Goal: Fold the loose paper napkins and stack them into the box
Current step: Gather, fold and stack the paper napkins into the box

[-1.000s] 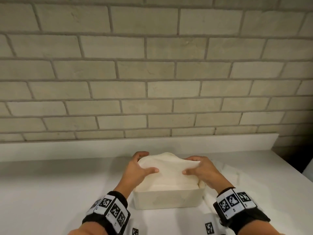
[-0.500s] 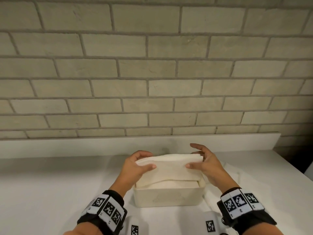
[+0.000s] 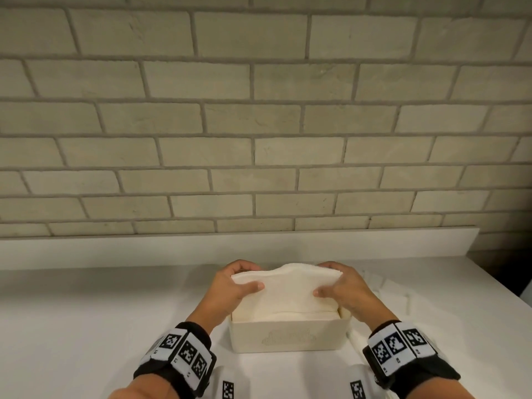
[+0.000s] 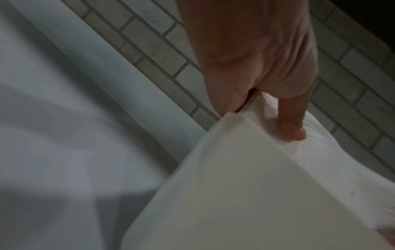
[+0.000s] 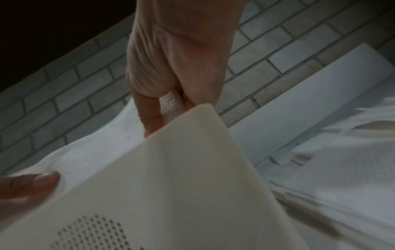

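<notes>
A: Where was the napkin [image 3: 286,286]?
B: Over the box [image 3: 288,335], pinched at each end: left hand [image 3: 233,286] and right hand [image 3: 342,286], thumbs on top, fingers curled behind.

One cream rectangular box [image 3: 288,335] with a dotted pattern on its front, sitting on one white countertop [image 3: 86,326]. One folded white paper napkin [image 3: 288,286] held over it, on top of a stack inside that I can't count. Some loose white napkins [image 3: 383,286] off to the right, can't tell how many. Two hands: left hand [image 3: 230,286], right hand [image 3: 342,289]. Two black wristbands with square markers [image 3: 184,352].
</notes>
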